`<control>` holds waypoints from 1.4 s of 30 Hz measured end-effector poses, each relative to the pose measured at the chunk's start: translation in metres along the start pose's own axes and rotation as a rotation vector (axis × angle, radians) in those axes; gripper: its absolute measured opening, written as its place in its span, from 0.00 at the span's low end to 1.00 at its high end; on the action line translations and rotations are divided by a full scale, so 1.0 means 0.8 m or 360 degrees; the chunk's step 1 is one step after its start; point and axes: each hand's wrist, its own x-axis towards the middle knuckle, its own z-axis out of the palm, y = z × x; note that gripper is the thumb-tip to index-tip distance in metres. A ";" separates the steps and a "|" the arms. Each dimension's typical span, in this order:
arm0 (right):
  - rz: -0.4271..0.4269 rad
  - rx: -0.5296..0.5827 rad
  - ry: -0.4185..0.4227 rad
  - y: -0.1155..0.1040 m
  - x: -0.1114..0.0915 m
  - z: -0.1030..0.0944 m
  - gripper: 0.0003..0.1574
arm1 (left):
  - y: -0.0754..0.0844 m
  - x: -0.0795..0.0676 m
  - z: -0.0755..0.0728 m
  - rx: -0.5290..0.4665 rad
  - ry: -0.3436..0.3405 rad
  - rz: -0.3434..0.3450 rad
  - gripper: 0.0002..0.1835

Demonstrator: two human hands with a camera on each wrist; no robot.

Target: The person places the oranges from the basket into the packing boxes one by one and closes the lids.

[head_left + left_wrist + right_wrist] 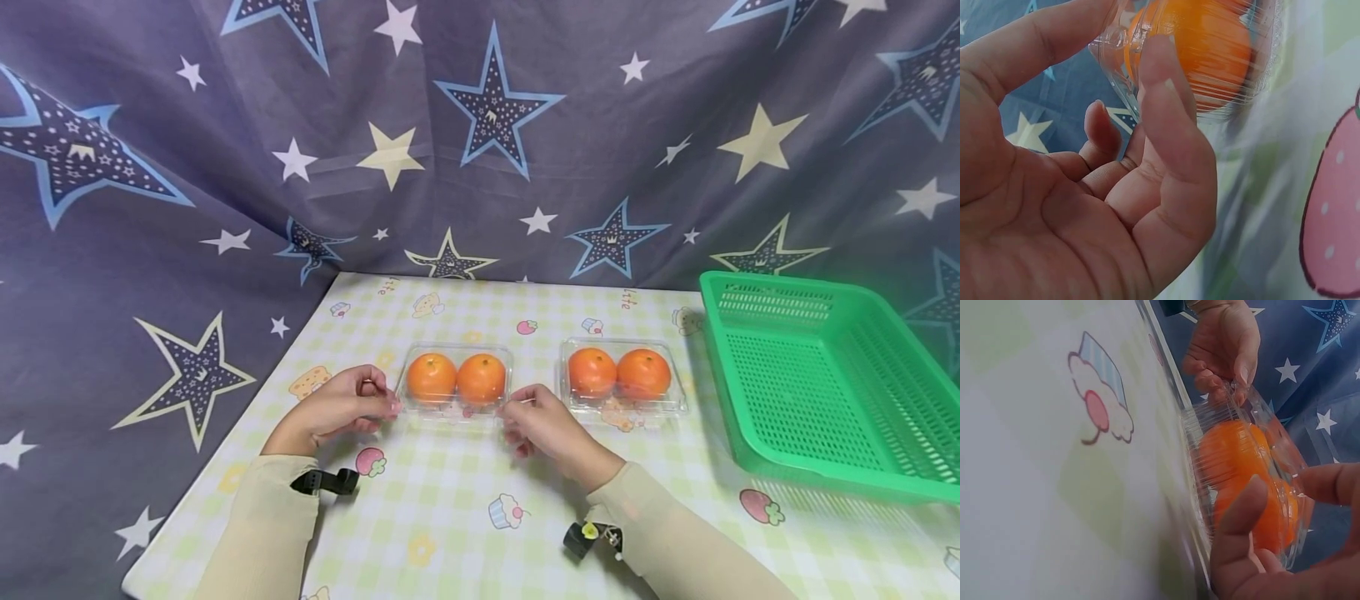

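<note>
Two oranges (pixel 482 379) sit side by side in a clear plastic clamshell box (pixel 457 347) on the table. With thumb and fingers, my left hand (pixel 341 407) pinches the box's near left corner; the left wrist view shows these fingers around its clear edge (pixel 1127 94). At the near right corner, my right hand (pixel 546 429) holds the rim between thumb and fingers. The right wrist view has both hands at opposite ends of the box, with the oranges (pixel 1235 450) between them. The lid looks closed, though glare blurs its edge.
To the right stands a second clear box (pixel 678 392) with two oranges (pixel 643 374). A green plastic basket (pixel 723 375) occupies the table's right side. A checked cloth (pixel 442 508) covers the table (pixel 360 533), and a star-patterned curtain (pixel 525 200) hangs behind.
</note>
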 end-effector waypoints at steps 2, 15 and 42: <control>0.0020 -0.0002 -0.0042 0.000 0.000 -0.001 0.23 | 0.001 0.000 0.000 -0.0004 -0.0001 0.0004 0.23; 0.0103 -0.0031 -0.0239 0.001 0.003 -0.004 0.19 | -0.006 0.002 -0.004 -0.0074 -0.0084 -0.0006 0.18; 0.0089 -0.0023 -0.0265 0.003 0.005 -0.003 0.19 | -0.002 0.000 0.005 0.0067 -0.0079 -0.0117 0.10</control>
